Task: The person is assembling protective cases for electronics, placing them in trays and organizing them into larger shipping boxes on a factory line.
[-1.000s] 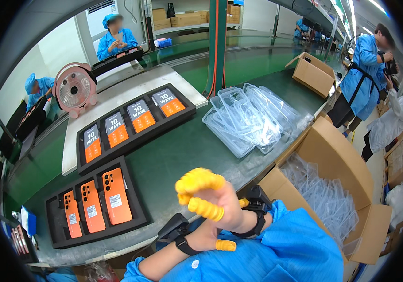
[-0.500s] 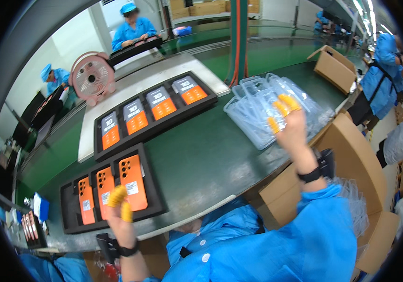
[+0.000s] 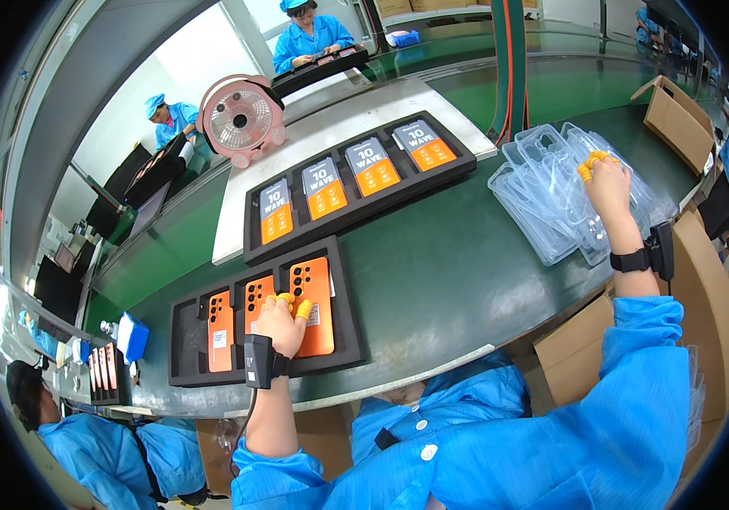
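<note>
1. The left hand, with yellow finger cots on its fingertips, rests on the near black foam tray at the near left of the green conveyor belt.
2. Its fingers lie together, pressed on the rightmost orange phone, touching its left edge; whether they grip it I cannot tell.
3. Two more orange phones lie in the same tray, just left of the hand.
4. The right hand, also in yellow cots, reaches to the far right, its fingers closed on one clear phone case at the top of the pile.
5. The pile of clear cases lies spread on the belt, near a cardboard box.
6. A second black tray further off holds four phones with orange-and-grey screen stickers.
7. A pink fan stands beyond it, on the left.
</note>
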A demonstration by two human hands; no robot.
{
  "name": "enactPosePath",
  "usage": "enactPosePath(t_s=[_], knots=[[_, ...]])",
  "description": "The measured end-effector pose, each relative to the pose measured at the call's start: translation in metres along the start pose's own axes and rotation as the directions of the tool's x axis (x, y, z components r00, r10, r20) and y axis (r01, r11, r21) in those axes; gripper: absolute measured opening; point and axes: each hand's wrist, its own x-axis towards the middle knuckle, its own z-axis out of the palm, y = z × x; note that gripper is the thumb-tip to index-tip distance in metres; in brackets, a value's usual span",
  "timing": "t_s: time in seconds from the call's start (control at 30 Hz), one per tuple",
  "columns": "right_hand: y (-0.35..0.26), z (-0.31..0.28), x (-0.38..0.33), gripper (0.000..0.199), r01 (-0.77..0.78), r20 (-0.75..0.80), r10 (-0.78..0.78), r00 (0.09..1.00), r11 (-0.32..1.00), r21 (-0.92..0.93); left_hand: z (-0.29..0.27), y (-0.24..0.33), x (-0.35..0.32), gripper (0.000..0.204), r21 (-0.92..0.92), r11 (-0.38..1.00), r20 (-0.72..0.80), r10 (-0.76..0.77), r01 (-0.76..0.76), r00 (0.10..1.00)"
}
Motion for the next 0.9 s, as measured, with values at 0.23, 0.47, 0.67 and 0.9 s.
enactPosePath(t_s=[0.23, 0.47, 0.67, 0.9], knots=[[-0.015, -0.042, -0.008, 0.015, 0.123, -0.272, 0.04, 0.961, 0.823, 0.555, -0.021, 0.031, -0.019, 0.058, 0.078, 0.989, 0.183, -0.141, 0.129, 0.973], [-0.126, -0.031, -0.138, 0.02, 0.467, 0.079, -0.641, 0.764, 0.633, 0.618, 0.002, 0.032, -0.041, 0.061, 0.132, 0.991, -0.003, 0.025, -0.025, 1.0], [-0.132, -0.036, -0.148, 0.031, 0.512, -0.161, -0.568, 0.807, 0.538, 0.67, 0.026, 0.009, -0.033, 0.047, -0.165, 0.986, -0.08, -0.031, 0.018, 0.996], [-0.136, -0.048, -0.145, 0.032, 0.579, -0.135, -0.625, 0.769, 0.591, 0.561, 0.025, -0.013, -0.001, 0.031, -0.879, 0.379, 0.293, -0.046, 0.288, 0.955]])
